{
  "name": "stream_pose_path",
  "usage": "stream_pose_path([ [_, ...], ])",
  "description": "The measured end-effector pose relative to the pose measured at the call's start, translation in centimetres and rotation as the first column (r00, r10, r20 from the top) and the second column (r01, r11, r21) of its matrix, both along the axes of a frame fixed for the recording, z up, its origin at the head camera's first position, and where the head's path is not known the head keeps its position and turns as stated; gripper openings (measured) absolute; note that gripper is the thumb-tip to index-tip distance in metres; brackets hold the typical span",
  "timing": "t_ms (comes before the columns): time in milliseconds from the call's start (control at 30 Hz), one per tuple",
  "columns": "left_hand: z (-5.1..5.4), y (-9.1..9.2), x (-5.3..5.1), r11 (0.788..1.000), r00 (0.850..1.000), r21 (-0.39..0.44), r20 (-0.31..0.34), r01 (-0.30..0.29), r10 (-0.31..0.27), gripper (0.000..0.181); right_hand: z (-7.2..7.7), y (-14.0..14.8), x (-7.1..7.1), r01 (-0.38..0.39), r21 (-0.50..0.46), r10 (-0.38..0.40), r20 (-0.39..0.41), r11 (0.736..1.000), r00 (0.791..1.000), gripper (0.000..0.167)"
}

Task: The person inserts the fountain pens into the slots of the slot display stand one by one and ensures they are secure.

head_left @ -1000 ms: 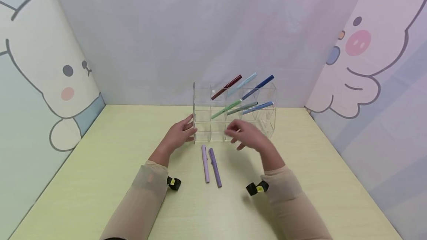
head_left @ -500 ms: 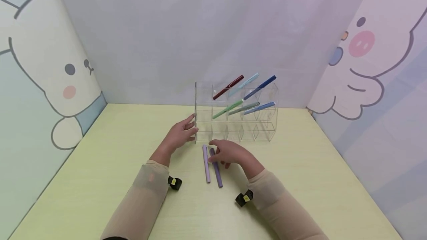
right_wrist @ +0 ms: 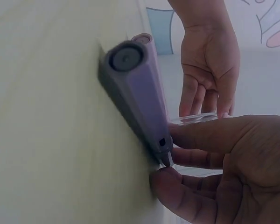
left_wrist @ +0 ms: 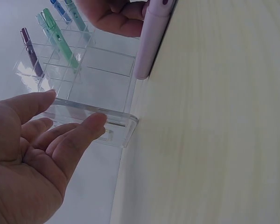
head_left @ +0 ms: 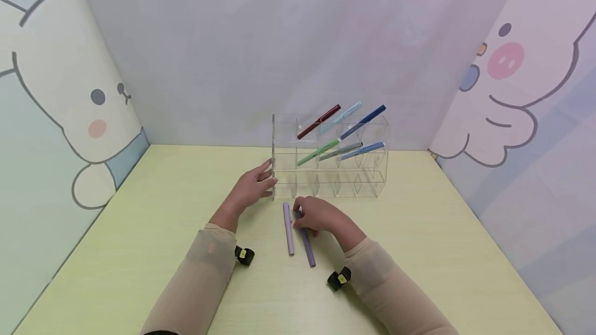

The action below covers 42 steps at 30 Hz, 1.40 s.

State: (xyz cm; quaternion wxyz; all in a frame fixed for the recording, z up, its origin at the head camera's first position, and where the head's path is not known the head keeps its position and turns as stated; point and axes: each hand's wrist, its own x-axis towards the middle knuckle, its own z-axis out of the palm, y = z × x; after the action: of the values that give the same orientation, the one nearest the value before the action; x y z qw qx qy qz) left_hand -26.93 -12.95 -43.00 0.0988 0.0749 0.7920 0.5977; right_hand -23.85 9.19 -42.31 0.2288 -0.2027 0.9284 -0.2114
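My right hand (head_left: 321,214) pinches the dark purple pen (head_left: 308,249) near its far end, thumb and fingertips about it. In the right wrist view that pen (right_wrist: 142,95) points its near end at the camera, slightly tilted. The lilac pen (head_left: 288,231) lies just left of it on the table. At the clear acrylic pen rack (head_left: 273,143), my left hand (head_left: 251,188) touches the left side panel with thumb and extended fingers. In the left wrist view this hand (left_wrist: 42,154) has its fingertips by the panel edge.
Several pens lean in the rack's upper rows: a dark red pen (head_left: 318,122), a light blue pen (head_left: 342,116), a dark blue pen (head_left: 365,121), a green pen (head_left: 318,152), a grey-green pen (head_left: 342,150) and a blue pen (head_left: 365,150). A curtain (head_left: 233,56) hangs behind.
From the rack's front, my right hand has come down and left to the dark purple pen and taken hold of it. The pen's near end has shifted slightly right. My left hand stays put.
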Motion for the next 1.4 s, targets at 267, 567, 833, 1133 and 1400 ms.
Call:
stream_pose_path([
  [267,0.1,0.1,0.1,1.0,1.0,0.005,0.003,-0.007,0.007,0.067,0.6,0.6,-0.3,0.026,-0.036,-0.025,0.025,0.999,0.999,0.035],
  [567,0.1,0.0,0.1,1.0,1.0,0.0,0.008,-0.004,0.004,0.066,3.4,3.4,-1.0,0.101,-0.299,-0.07,0.113,0.949,0.991,0.034],
  [833,0.2,0.0,0.1,1.0,1.0,-0.002,0.012,0.001,-0.001,0.066,5.9,6.6,-1.5,0.172,-0.499,-0.184,0.026,0.85,0.983,0.026],
  [1133,0.3,0.0,0.1,1.0,1.0,0.009,0.027,0.002,-0.002,0.066,7.7,9.5,-2.0,0.225,-0.722,-0.453,-0.135,0.654,0.881,0.035],
  [1400,0.3,0.0,0.1,1.0,1.0,0.011,0.029,0.002,-0.002,0.067,7.5,10.2,-2.5,0.232,-0.761,-0.526,-0.165,0.606,0.834,0.038],
])
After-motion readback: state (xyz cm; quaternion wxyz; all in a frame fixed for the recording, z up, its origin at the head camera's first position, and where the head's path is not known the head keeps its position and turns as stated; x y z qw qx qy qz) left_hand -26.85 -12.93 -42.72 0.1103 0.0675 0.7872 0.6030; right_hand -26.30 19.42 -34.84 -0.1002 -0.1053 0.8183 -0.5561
